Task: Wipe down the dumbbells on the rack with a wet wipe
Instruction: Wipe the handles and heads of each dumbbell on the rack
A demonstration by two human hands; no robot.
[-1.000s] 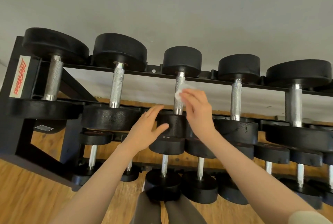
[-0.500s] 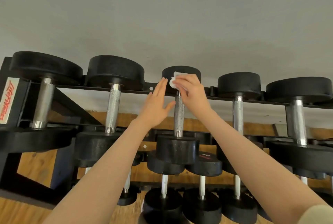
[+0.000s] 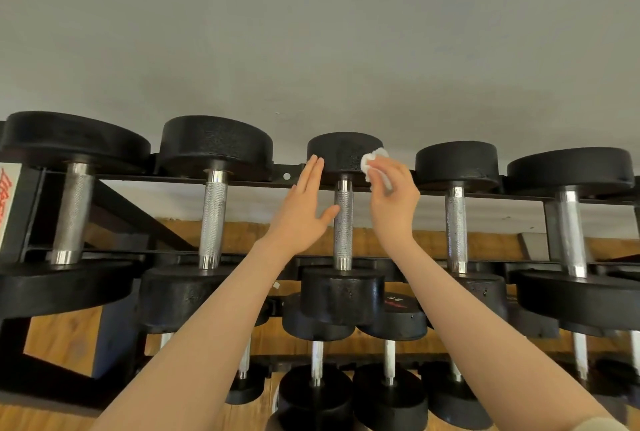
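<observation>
Beside wiped dumbbell (image 3: 343, 222): neighbouring dumbbells (image 3: 214, 219) close, rack rail (image 3: 287, 177) behind.

Top row: gaps between neighbouring knurled handles are open, with wall and wood visible through them. Centre dumbbell (image 3: 343, 222) is boxed in: left hand (image 3: 298, 212) flat against its far head's left side with the thumb at the handle, right hand (image 3: 393, 198) with the wet wipe (image 3: 372, 162) on the right side. Far heads sit nearly touching along the rack's rear rail (image 3: 287, 177), no way through there. The lower tier's dumbbells (image 3: 388, 326) crowd just under the near heads. Above the heads only bare wall.
</observation>
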